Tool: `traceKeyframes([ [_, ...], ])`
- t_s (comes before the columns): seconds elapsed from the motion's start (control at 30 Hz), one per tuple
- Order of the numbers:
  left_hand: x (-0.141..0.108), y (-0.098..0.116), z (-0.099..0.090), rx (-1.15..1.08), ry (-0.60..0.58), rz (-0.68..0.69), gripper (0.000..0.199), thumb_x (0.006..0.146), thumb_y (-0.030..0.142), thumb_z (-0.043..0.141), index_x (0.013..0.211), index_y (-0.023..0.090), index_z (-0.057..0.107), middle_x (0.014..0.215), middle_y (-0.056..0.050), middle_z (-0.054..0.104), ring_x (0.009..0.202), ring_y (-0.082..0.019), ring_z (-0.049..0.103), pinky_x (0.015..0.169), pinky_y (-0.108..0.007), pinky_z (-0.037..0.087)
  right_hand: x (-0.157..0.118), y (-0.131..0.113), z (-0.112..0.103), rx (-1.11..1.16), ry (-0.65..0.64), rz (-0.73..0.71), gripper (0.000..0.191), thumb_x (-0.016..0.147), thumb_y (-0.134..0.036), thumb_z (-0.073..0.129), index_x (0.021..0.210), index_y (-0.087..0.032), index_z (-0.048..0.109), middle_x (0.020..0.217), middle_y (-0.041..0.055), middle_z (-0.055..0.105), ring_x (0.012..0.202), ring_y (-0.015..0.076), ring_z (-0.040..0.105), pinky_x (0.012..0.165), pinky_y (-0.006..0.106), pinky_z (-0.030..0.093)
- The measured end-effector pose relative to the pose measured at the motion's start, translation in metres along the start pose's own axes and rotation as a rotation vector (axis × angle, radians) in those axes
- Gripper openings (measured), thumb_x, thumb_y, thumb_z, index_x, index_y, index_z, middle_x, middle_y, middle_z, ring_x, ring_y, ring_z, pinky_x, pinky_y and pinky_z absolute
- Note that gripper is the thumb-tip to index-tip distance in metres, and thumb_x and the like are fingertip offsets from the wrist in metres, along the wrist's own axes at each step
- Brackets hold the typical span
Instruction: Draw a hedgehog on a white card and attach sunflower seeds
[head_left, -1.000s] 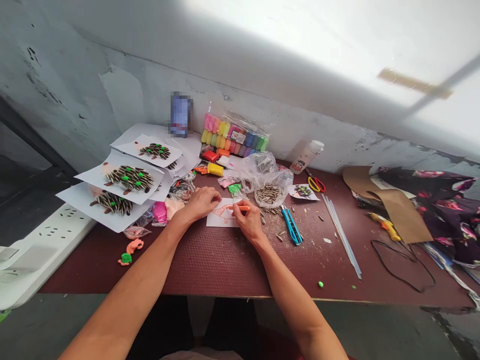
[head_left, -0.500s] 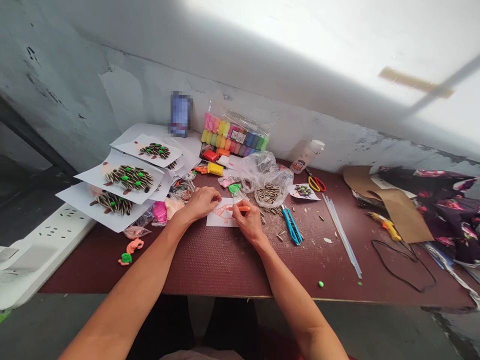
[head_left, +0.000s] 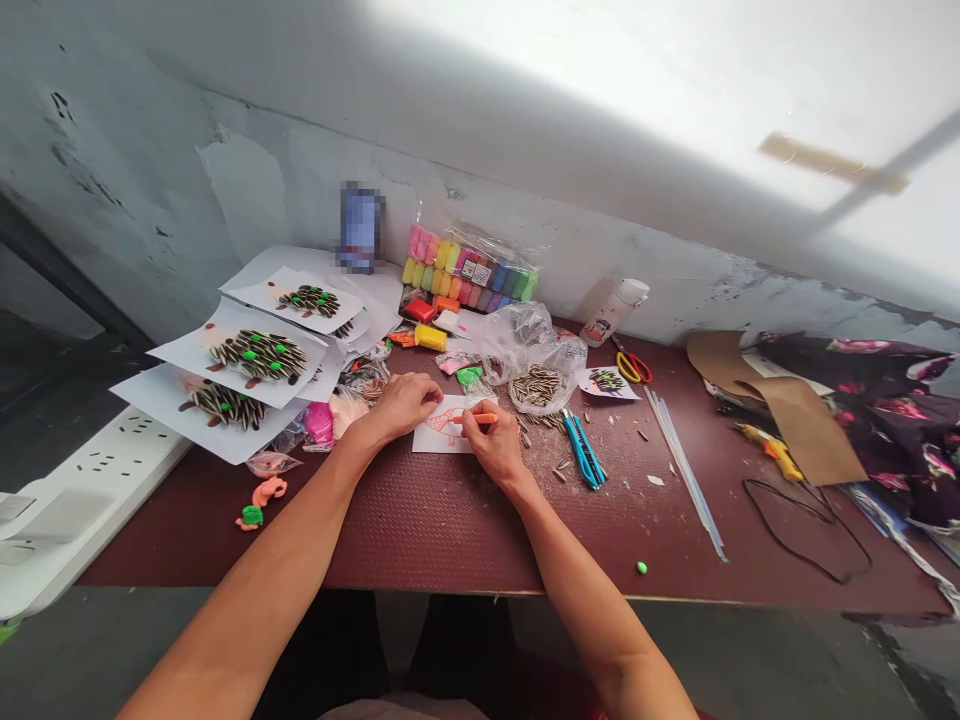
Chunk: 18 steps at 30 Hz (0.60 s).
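A small white card (head_left: 429, 442) with an orange line drawing lies on the table in front of me. My right hand (head_left: 493, 440) pinches an orange marker (head_left: 484, 419), its tip against the drawing. Over the card's upper left edge rests my left hand (head_left: 406, 402), fingers stretched out and holding nothing. Sunflower seeds (head_left: 534, 388) fill a clear plastic bag (head_left: 517, 335) just beyond my right hand, and some have spilled around it. A blue utility knife (head_left: 583, 450) lies to the right of that hand.
On the left, sheets with seed hedgehogs (head_left: 259, 357) are stacked beside a white power strip (head_left: 97, 490). Packs of coloured clay (head_left: 472, 270) lean at the wall near a white bottle (head_left: 615, 312). Scissors (head_left: 634, 367), clear glue sticks (head_left: 686, 475) and a yellow glue gun (head_left: 776, 455) lie rightward.
My right hand and the marker have shifted slightly left over the drawing. My left hand stays in the same place on the card.
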<state>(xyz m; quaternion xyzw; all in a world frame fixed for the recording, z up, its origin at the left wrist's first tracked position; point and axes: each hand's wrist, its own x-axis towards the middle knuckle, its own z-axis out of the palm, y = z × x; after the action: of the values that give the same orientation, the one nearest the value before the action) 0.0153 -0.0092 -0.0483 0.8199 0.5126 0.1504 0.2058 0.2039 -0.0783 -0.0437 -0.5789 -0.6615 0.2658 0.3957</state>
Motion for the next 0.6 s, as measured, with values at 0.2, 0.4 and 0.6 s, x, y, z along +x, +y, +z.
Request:
traceKeyframes([
  [0.2,0.0000,-0.0019,0.0016,0.003,0.018,0.012,0.026,0.085,0.020,0.058,0.098,0.022,0.080,0.106,-0.008,0.077,0.103,-0.028,0.068,0.093,-0.039,0.049,0.0006,-0.0003,-0.0005,-0.009,0.017,0.002,0.029,0.089,-0.041,0.053,0.066,-0.023,0.053,0.060,0.0003,0.064,0.053,0.0136,0.050,0.056,0.026,0.038],
  [0.4,0.0001,-0.0015,0.0015,0.019,0.011,0.014,0.027,0.086,0.020,0.057,0.100,0.021,0.080,0.106,-0.008,0.077,0.104,-0.028,0.068,0.092,-0.039,0.049,0.0001,-0.0007,-0.0009,0.013,-0.009,0.007,0.028,0.088,-0.041,0.052,0.067,-0.023,0.052,0.060,0.0005,0.063,0.052,0.0135,0.050,0.056,0.027,0.037],
  [0.6,0.0000,-0.0006,0.0010,0.015,0.008,0.008,0.027,0.087,0.020,0.057,0.099,0.021,0.080,0.106,-0.008,0.077,0.104,-0.028,0.068,0.093,-0.039,0.048,0.0004,-0.0011,-0.0009,0.001,-0.006,0.012,0.027,0.087,-0.040,0.053,0.065,-0.023,0.052,0.059,0.0001,0.063,0.053,0.0130,0.049,0.057,0.026,0.037],
])
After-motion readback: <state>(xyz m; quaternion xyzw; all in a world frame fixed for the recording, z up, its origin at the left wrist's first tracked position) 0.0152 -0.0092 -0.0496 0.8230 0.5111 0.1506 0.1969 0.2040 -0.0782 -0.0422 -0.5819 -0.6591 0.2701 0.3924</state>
